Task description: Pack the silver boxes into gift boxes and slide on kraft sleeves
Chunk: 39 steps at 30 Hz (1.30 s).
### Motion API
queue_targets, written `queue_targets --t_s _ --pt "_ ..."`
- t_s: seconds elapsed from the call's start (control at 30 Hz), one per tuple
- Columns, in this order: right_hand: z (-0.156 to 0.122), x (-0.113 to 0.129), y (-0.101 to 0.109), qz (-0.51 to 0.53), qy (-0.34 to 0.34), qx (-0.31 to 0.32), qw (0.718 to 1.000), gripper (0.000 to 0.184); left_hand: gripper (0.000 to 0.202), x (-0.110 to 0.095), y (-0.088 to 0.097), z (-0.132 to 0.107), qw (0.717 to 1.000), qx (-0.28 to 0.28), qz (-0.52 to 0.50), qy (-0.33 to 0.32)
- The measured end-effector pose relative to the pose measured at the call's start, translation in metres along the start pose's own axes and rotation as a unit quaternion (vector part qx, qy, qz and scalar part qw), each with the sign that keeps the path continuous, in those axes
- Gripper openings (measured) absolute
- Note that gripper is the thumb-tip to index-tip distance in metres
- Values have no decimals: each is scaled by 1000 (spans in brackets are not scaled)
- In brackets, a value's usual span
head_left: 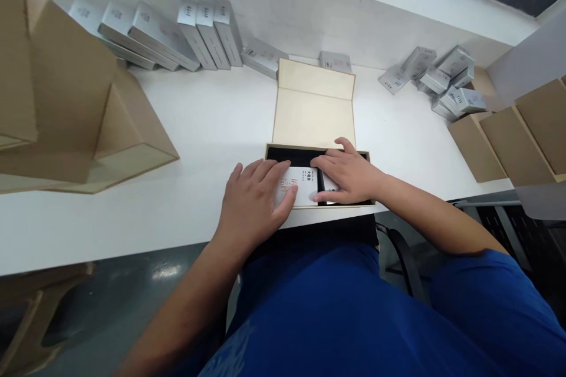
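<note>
An open gift box [366, 158] with a pale yellow rim and black interior lies in front of me, its cream lid [315, 112] folded back. Inside, at the left, sits a white carton [305, 188] with dark and orange print. My left hand [256, 197] rests across the left part of this carton, fingers spread and thumb on its top. To the right, a second white carton [329, 184] is mostly covered by my right hand [345, 174]. The right fingers bend over its back side and the thumb lies along the front, closed around it.
Silver-white cartons [203, 35] stand and lean along the wall at the back left. More small cartons [446, 79] lie piled at the back right. Large tan boxes [71, 88] stand at the left, and other tan boxes [508, 135] at the right. The table's front edge runs near my body.
</note>
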State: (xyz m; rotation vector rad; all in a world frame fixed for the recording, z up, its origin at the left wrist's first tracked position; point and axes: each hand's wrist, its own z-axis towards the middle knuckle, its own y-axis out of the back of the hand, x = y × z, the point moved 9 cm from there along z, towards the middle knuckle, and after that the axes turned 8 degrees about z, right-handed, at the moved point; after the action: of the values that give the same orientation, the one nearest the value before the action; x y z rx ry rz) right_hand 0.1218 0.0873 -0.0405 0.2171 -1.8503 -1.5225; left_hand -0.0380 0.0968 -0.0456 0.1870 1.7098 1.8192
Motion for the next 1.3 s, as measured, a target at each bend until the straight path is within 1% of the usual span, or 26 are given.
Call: queue_targets --t_s 0.07,0.13,0.23,0.3,0.4,0.5,0.6,0.67,0.77,0.9,1.07,1.13,1.2,1.23,1.27,1.3 --pt "1 -1 0 0 -10 -17 1000 75 54 -1 1 1 1000 -5 12 2" --pt "-1 -3 2 19 -28 -22 999 67 54 -2 1 2 1000 -5 15 3" --pt "-4 -4 4 60 -56 5 997 56 54 -2 0 3 1000 7 7 2" --pt "-5 -4 5 68 -79 14 994 52 53 -2 -1 3 1000 14 -1 6" --pt "-2 -3 8 33 -116 -3 993 50 51 -2 -2 3 1000 14 -9 16" --pt "2 -2 4 -15 -137 0 990 41 52 -3 -2 3 1000 16 -12 21" --pt "7 -1 1 -32 -124 19 992 34 55 -4 -3 2 1000 20 -9 22" --pt "10 0 2 -14 -100 24 995 31 55 -4 -2 2 1000 19 -6 22" --pt "12 -3 5 50 -80 21 995 31 55 -4 -2 2 1000 13 -3 22" --pt "9 -6 10 132 -78 8 988 35 55 -4 -1 2 1000 7 -9 22" --pt "7 1 11 122 -70 24 990 25 54 -2 -3 2 1000 10 -19 23" --pt "4 9 17 105 -47 27 993 27 53 -3 -2 0 1000 -2 -20 14" --pt "-3 15 31 73 -3 11 997 29 50 -4 0 -1 999 -24 -25 0" --pt "-8 12 41 51 16 -16 998 28 48 -4 2 -2 999 -33 -28 -7" --pt "-13 3 53 27 21 -57 998 26 46 -4 2 -2 999 -40 -30 -11" --pt "-19 -15 68 5 6 -117 993 24 44 -3 2 -1 999 -41 -31 -13"
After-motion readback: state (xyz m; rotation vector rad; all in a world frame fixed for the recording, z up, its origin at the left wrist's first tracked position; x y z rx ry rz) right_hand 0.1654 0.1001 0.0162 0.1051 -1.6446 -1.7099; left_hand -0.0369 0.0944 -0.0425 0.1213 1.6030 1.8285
